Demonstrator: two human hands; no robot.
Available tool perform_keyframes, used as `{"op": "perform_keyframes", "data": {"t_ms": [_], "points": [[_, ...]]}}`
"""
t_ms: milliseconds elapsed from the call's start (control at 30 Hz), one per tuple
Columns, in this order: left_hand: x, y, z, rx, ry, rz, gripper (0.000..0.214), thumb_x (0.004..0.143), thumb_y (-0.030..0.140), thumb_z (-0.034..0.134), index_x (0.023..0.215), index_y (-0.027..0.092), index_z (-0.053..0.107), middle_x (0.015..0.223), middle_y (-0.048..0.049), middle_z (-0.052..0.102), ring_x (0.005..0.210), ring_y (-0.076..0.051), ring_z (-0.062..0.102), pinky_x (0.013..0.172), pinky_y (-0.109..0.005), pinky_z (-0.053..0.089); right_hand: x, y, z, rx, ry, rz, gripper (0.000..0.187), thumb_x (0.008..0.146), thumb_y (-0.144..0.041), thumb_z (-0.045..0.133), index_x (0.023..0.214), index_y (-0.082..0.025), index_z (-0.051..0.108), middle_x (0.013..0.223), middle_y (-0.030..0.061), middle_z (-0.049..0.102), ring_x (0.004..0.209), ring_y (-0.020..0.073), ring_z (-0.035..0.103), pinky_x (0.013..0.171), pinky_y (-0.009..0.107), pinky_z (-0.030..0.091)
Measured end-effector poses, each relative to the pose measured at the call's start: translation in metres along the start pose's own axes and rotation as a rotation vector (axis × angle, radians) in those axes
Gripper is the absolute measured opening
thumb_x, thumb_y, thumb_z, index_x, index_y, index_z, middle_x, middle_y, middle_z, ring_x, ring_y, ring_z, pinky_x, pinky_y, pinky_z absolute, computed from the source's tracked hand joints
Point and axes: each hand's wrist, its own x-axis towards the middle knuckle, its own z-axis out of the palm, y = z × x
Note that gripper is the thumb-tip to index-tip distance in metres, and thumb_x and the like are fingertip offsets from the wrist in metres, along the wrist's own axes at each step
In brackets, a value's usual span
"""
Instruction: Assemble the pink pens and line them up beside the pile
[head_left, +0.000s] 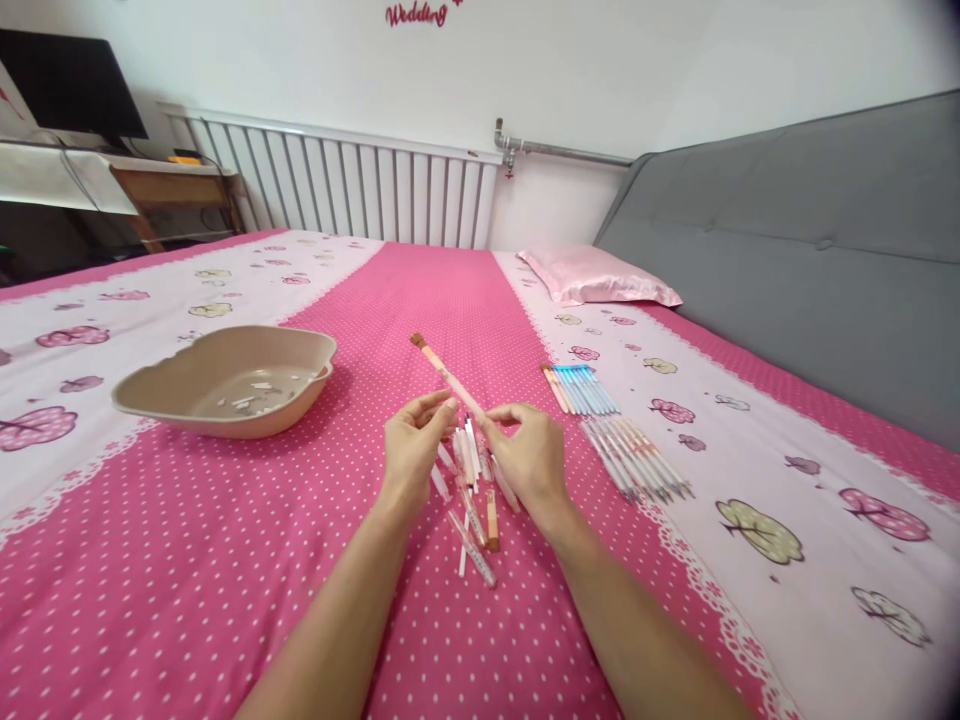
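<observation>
My right hand [529, 455] pinches the lower end of a pink and peach pen [466, 392] with a brown figure-like top, which slants up and left. Beside it, my left hand [416, 440] has its thumb and fingertips pressed together close to the pen; whatever may be between them is too small to make out. Below and between both hands lies a loose pile of pen parts [471, 540], with clear printed barrels, white sticks and a peach piece with a brown end [492, 520].
A beige plastic basin [225, 425] with small white bits inside stands at left. To the right lie a row of blue and peach pens [581, 390] and a row of clear-grey pens [637, 460]. A pink pillow [600, 275] rests near the grey headboard [810, 220]. Everything sits on a pink bedspread [300, 600].
</observation>
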Motion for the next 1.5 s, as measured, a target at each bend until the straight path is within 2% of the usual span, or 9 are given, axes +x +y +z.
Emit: {"op": "perform_keyframes", "data": {"t_ms": [200,300,467,633,1033,1500], "points": [[0.003,-0.003,-0.001,0.031,0.046,0.001,0.041,0.059,0.038,0.075,0.088,0.01,0.066,0.073,-0.0044,0.065,0.059,-0.011,0.056,0.06,-0.025,0.046,0.027,0.035,-0.012,-0.031,0.204,0.06,0.019,0.074,-0.033,0.061,0.076,-0.019,0.071,0.079,0.0045,0.071,0.072,0.0189,0.062,0.073,0.03,0.046],[0.004,-0.004,-0.001,0.048,0.045,0.001,0.04,0.061,0.039,0.074,0.087,0.009,0.065,0.073,-0.0043,0.064,0.058,-0.01,0.055,0.06,-0.025,0.046,0.038,0.059,-0.016,-0.099,0.344,0.079,0.018,0.074,-0.031,0.06,0.077,-0.018,0.072,0.087,0.005,0.071,0.083,0.0203,0.061,0.077,0.03,0.043],[0.003,-0.007,-0.003,0.081,0.018,-0.019,0.041,0.062,0.04,0.073,0.088,0.009,0.065,0.076,-0.0057,0.064,0.06,-0.011,0.056,0.061,-0.025,0.046,0.046,0.089,-0.009,-0.227,0.441,0.198,0.017,0.073,-0.029,0.06,0.077,-0.017,0.073,0.099,0.0071,0.068,0.093,0.0243,0.055,0.077,0.032,0.04],[0.002,-0.007,-0.004,0.098,0.018,-0.023,0.042,0.062,0.042,0.073,0.088,0.01,0.065,0.075,-0.0055,0.065,0.059,-0.011,0.056,0.06,-0.025,0.045,0.046,0.101,-0.002,-0.293,0.472,0.253,0.02,0.072,-0.029,0.058,0.075,-0.017,0.073,0.106,0.0094,0.064,0.099,0.0285,0.049,0.07,0.034,0.038],[0.002,-0.008,-0.003,0.133,0.013,-0.038,0.039,0.063,0.043,0.072,0.084,0.01,0.066,0.071,-0.005,0.064,0.057,-0.012,0.056,0.059,-0.025,0.044,0.045,0.116,0.008,-0.379,0.474,0.314,0.023,0.071,-0.029,0.054,0.071,-0.016,0.073,0.106,0.0109,0.064,0.095,0.0281,0.047,0.058,0.033,0.032],[0.003,-0.008,-0.002,0.12,0.015,-0.053,0.039,0.06,0.042,0.074,0.081,0.011,0.066,0.068,-0.0036,0.063,0.056,-0.011,0.054,0.058,-0.025,0.042,0.049,0.129,0.015,-0.437,0.468,0.304,0.02,0.072,-0.03,0.057,0.071,-0.017,0.073,0.105,0.0118,0.062,0.094,0.027,0.045,0.066,0.035,0.036]]}}
